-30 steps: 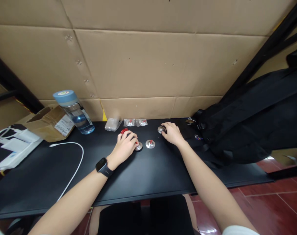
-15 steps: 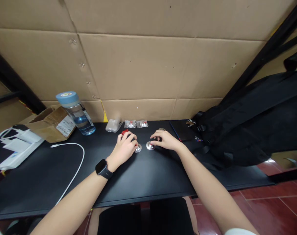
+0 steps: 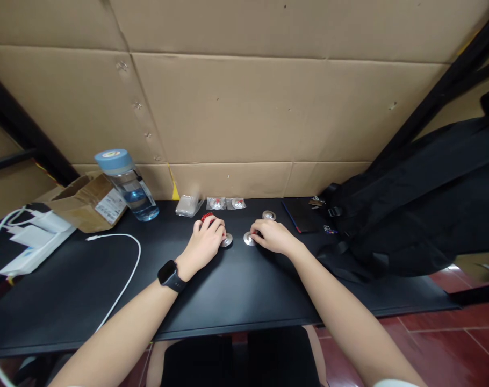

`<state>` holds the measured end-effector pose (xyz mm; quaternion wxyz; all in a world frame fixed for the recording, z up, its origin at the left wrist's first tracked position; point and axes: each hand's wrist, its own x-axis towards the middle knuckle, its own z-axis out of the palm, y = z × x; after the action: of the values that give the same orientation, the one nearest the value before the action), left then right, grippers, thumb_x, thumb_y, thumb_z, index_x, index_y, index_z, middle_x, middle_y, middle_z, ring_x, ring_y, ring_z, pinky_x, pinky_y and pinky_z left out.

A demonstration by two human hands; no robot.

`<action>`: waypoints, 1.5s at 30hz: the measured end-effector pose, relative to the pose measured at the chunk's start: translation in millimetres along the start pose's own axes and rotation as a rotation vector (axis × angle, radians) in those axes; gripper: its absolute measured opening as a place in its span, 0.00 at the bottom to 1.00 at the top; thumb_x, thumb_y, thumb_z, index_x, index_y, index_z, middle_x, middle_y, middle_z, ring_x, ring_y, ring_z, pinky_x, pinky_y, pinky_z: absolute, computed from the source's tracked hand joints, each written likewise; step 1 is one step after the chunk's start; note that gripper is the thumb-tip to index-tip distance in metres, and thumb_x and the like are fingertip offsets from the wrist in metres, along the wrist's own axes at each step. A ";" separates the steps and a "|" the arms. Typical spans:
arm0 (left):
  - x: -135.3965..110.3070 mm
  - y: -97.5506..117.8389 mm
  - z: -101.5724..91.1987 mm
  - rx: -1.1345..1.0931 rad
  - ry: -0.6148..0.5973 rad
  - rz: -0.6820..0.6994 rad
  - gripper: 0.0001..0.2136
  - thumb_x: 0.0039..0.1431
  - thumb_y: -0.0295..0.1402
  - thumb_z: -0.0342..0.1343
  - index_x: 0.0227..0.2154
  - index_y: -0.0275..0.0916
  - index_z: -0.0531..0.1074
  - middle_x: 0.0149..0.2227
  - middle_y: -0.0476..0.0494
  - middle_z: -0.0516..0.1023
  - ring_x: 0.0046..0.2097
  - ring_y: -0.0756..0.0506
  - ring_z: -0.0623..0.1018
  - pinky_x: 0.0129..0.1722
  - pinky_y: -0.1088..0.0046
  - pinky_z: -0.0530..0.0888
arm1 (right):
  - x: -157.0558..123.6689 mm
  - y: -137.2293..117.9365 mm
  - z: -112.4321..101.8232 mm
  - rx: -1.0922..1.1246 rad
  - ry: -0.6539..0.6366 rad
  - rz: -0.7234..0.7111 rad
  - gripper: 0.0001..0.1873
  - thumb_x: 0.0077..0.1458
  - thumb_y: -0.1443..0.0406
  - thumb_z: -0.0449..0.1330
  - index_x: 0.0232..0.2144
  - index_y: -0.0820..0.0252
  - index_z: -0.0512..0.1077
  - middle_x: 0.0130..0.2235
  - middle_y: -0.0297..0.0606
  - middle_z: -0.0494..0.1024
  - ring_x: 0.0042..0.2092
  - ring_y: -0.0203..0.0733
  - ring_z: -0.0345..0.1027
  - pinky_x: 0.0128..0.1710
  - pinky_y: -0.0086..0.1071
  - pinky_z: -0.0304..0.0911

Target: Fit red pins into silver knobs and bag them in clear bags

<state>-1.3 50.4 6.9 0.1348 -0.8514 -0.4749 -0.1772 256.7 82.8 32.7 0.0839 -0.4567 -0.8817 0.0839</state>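
My left hand (image 3: pixel 204 243), with a black watch on its wrist, lies curled on the black desk (image 3: pixel 236 285), its fingertips on a small silver disc (image 3: pixel 227 240). A red thing (image 3: pixel 206 216) peeks out behind the knuckles. My right hand (image 3: pixel 272 237) is curled too, its fingers pinching a second silver disc (image 3: pixel 249 238) with a red centre. A third silver disc (image 3: pixel 269 215) lies apart on the desk just behind the right hand.
Two small clear packets (image 3: pixel 227 203) and a clear pouch (image 3: pixel 187 205) lie by the cardboard wall. A water bottle (image 3: pixel 127 185), a cardboard box (image 3: pixel 81 201), white chargers (image 3: pixel 30 242) and a white cable (image 3: pixel 123 263) are at left. A black backpack (image 3: pixel 422 199) and dark wallet (image 3: pixel 303 215) are at right.
My right hand left the far silver disc and came left and nearer, onto the middle disc. The left hand stayed on its disc.
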 end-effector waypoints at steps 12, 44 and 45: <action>1.1 0.9 1.4 -0.147 0.017 -0.071 0.09 0.69 0.29 0.47 0.41 0.42 0.73 0.56 0.38 0.74 0.62 0.36 0.65 0.55 0.53 0.60 | 6.7 2.5 16.4 -0.042 0.125 -0.190 0.04 0.63 0.70 0.56 0.36 0.60 0.71 0.46 0.47 0.73 0.46 0.49 0.66 0.49 0.42 0.64; 9.0 7.1 15.4 -0.694 -0.001 -0.451 0.12 0.70 0.40 0.47 0.39 0.44 0.76 0.54 0.43 0.72 0.58 0.40 0.70 0.58 0.52 0.67 | 13.8 -36.7 31.6 0.684 0.463 -0.171 0.07 0.67 0.62 0.53 0.37 0.56 0.67 0.52 0.46 0.70 0.47 0.43 0.72 0.40 0.34 0.70; 8.9 7.0 16.6 -0.704 0.009 -0.453 0.12 0.70 0.40 0.48 0.39 0.44 0.76 0.53 0.43 0.72 0.58 0.40 0.70 0.59 0.53 0.66 | 14.0 -37.0 32.7 0.725 0.442 -0.165 0.07 0.68 0.61 0.52 0.38 0.56 0.67 0.51 0.46 0.71 0.43 0.41 0.73 0.39 0.34 0.71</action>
<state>11.9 60.2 -4.7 -0.2047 -0.7187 -0.5600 -0.3577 212.1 70.9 10.2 0.4320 -0.3329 -0.7895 0.2814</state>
